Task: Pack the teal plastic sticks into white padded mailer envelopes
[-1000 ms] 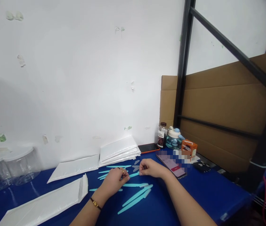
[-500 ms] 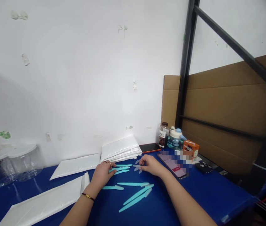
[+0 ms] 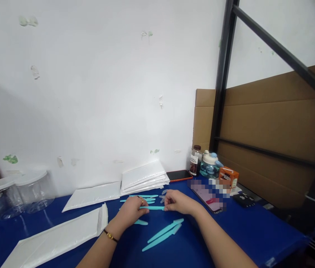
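Note:
My left hand (image 3: 135, 211) pinches the left end of a turquoise razor-like stick (image 3: 156, 208), low over the blue table. The fingers of my right hand (image 3: 175, 203) close on its right end. Beyond the left hand lie several similar turquoise sticks (image 3: 146, 196). Another one is partly hidden under the left hand. Nearer the front, two turquoise sticks (image 3: 161, 237) lie slanting side by side. Small translucent pieces (image 3: 163, 194) show just behind the right fingertips, partly covered by them.
White padded envelopes (image 3: 143, 176) are stacked by the wall, with others (image 3: 59, 236) at the left. Clear tubs (image 3: 36, 191) stand far left. Phones (image 3: 207, 197), a brown-capped bottle (image 3: 195, 162), a blue jug (image 3: 209, 166) and an orange box (image 3: 229, 178) are at the right.
The turquoise stick that lay crosswise in front is now lifted between both hands. My left hand has moved right and nearer, away from the back sticks.

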Tool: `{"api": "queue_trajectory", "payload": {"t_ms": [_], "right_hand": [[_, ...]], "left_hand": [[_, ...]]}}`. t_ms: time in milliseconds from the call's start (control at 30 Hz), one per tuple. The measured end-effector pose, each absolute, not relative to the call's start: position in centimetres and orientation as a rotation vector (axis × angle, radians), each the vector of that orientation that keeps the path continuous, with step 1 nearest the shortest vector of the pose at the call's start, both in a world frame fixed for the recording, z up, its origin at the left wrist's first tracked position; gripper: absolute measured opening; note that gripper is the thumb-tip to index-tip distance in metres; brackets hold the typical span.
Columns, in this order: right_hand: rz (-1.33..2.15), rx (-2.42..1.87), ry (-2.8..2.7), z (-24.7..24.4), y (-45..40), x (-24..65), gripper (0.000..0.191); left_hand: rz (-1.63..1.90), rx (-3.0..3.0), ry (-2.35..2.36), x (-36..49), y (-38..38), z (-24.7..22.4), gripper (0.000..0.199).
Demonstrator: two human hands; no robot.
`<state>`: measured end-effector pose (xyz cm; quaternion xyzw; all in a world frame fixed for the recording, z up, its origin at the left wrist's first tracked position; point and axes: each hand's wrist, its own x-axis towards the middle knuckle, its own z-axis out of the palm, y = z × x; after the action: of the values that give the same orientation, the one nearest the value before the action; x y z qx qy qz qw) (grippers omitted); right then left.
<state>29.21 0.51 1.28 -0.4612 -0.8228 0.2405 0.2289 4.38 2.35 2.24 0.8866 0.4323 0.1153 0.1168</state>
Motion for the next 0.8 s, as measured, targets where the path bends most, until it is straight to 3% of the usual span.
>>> {"api": "queue_trajectory", "payload": {"t_ms": [233,333,400,533,700,800], "right_hand": [[0.433,-1.412,-2.055,0.9,1.7,30.0,0.004],[0.363,-1.397,-2.007,1.0,1.7,30.0,0.011],[0.364,-1.362,-1.993,1.3,1.4,29.9,0.009],[0.462,-1.301,-2.018,1.9,0.4,28.9,0.014],[0.770,-1.153,-2.203,2.2,-1.0,26.6,0.029],[0.856,-1.126,-2.242,2.1,-1.1,26.0,0.024]], "left_hand": [[0.437,2.454,1.633,1.1,3.6,3.4,0.023],[0.438,2.447,1.575,-0.2,3.4,3.7,0.038],[0.291,2.409,1.470,-0.8,3.2,3.5,0.037],[0.035,2.258,1.326,-0.7,3.1,2.7,0.022],[0.298,2.204,1.218,2.1,2.2,2.3,0.022],[0.385,2.261,1.208,3.4,1.7,2.7,0.022]]}}
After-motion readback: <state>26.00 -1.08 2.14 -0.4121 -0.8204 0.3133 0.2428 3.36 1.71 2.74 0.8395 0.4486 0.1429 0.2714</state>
